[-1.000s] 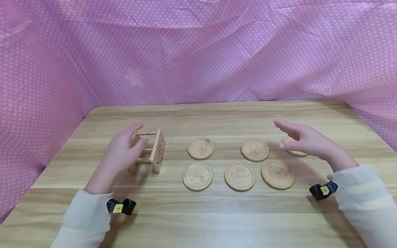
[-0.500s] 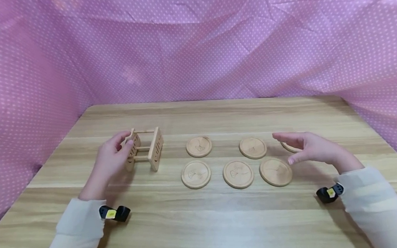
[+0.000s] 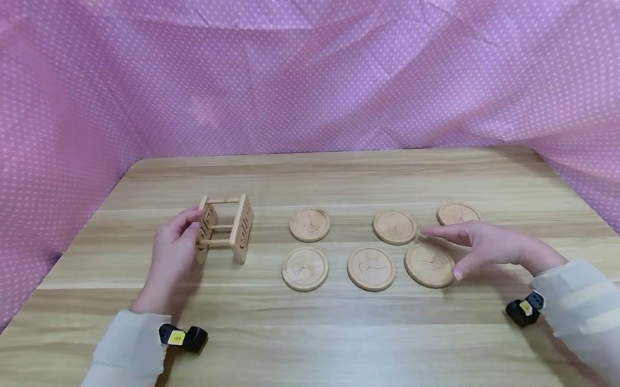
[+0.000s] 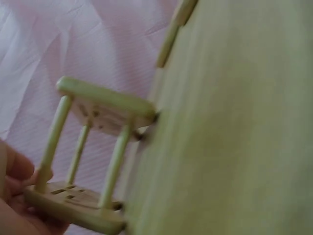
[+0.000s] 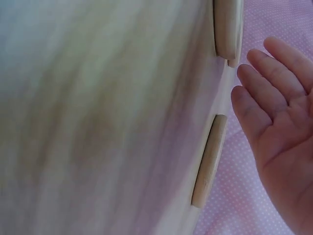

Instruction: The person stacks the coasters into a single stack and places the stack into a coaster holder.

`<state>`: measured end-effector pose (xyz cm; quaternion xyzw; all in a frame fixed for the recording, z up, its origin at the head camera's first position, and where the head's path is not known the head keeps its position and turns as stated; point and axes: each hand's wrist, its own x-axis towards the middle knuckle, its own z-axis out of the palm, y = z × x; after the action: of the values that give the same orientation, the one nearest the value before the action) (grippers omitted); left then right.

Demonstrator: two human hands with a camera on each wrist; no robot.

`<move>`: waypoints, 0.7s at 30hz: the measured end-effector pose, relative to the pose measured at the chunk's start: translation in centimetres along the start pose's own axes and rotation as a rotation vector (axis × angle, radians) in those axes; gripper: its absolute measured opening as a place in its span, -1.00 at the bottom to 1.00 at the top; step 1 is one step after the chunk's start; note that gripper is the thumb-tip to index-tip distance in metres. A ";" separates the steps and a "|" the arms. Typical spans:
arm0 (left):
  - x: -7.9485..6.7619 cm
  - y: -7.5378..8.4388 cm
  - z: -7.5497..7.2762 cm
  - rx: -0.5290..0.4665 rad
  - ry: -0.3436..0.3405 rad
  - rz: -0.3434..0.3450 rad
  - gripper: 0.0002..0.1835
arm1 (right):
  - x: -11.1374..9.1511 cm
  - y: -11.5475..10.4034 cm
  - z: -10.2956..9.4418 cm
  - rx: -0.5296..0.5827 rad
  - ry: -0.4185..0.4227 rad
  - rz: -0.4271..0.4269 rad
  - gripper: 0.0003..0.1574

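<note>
My left hand (image 3: 172,245) grips the left side panel of a wooden coaster holder (image 3: 241,229), which stands on the table. The holder has two panels with cut-out letters, joined by thin rods. In the left wrist view, the fingers (image 4: 19,166) wrap the near panel (image 4: 78,210) beside a rod. My right hand (image 3: 492,244) hovers with extended fingers beside the front right coaster (image 3: 427,267), its thumb tip close to that coaster's right edge. The right wrist view shows the palm (image 5: 288,142) with nothing in it.
Several round wooden coasters with engraved leaf designs lie in two rows: front left (image 3: 304,269), front middle (image 3: 371,269), back left (image 3: 309,225), back middle (image 3: 394,227) and back right (image 3: 457,213). Pink dotted cloth (image 3: 301,74) hangs behind the wooden table (image 3: 321,354).
My left hand has moved from over the holder to its left panel and taken hold of it. The right hand has come down and nearer, from the back right coaster toward the front right one.
</note>
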<state>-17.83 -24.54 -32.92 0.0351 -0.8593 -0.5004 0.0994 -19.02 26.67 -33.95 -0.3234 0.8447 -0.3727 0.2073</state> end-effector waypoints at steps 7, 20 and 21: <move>0.2 -1.5 1.3 -0.349 0.086 -0.128 -0.65 | 0.6 0.0 0.4 -0.061 -0.051 0.005 0.10; 0.0 -1.9 2.9 -0.528 0.214 -0.107 -0.67 | 0.9 0.1 0.7 -0.228 -0.049 0.057 0.16; 0.0 -2.0 3.1 -0.530 0.220 -0.102 -0.67 | 0.9 0.1 0.7 -0.236 -0.049 0.053 0.17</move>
<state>-18.58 -22.94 -36.13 0.1052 -0.6798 -0.7051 0.1724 -19.23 25.75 -34.55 -0.3319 0.8857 -0.2572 0.1982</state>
